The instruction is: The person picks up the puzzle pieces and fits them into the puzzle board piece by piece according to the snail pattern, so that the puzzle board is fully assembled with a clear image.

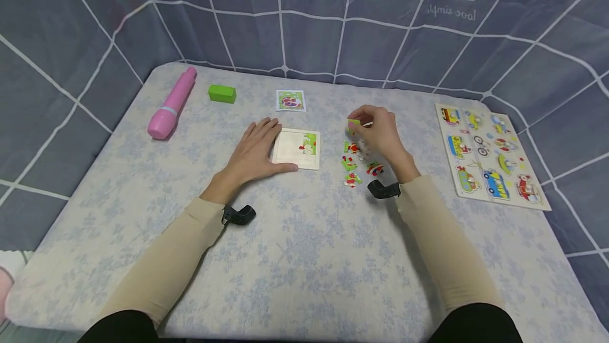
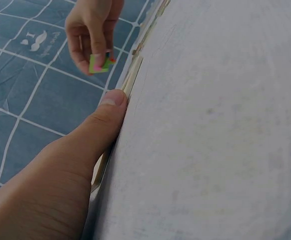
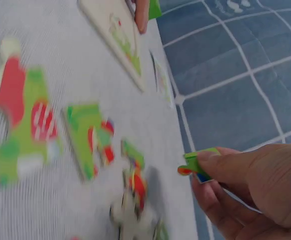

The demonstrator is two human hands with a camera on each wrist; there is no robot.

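"Seeing any pattern on the flat, whitish fabric table cover [image 1: 295,258]?"

"Yes, blotched with pale blue. Gridded in white, too, on the hanging grey-blue fabric curtain [image 1: 314,42]."

"And pink?"

"All along the pink, rod-shaped object with a rounded head [image 1: 174,101], broken by a pale band; also patched, with red, on the small, flat, lime-green jigsaw piece [image 3: 191,161]."

"Anything plain?"

"Solid green on the oblong green block [image 1: 222,94]."
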